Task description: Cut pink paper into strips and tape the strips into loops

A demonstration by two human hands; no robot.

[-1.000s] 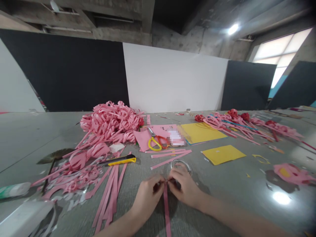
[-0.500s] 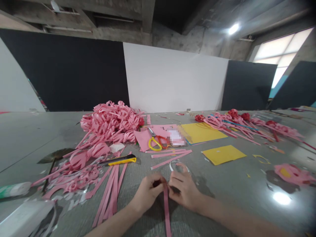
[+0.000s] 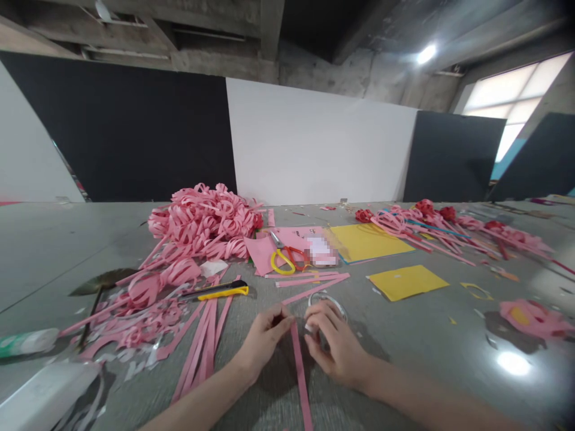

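Note:
My left hand [image 3: 266,335] pinches the upper end of a narrow pink paper strip [image 3: 300,377], which runs down toward the bottom edge of the view. Facing it across a small gap is my right hand [image 3: 335,341], its fingers curled in. A tiny whitish bit shows at its fingertips, too small to name. Just behind the right hand lies a ring-shaped roll of tape [image 3: 340,306], partly covered by the fingers. More pink strips [image 3: 314,279] lie beyond both hands.
Yellow-and-red-handled scissors [image 3: 283,258] rest on pink paper. At left are a yellow utility knife [image 3: 223,291], cut strips [image 3: 202,350] and a heap of pink paper loops [image 3: 206,221]. Yellow sheets [image 3: 408,282] and a pink paper flower [image 3: 534,317] lie at right.
My hands have drawn apart. The left moved slightly left with the strip's upper end, and the right came off the strip, where both had been close together.

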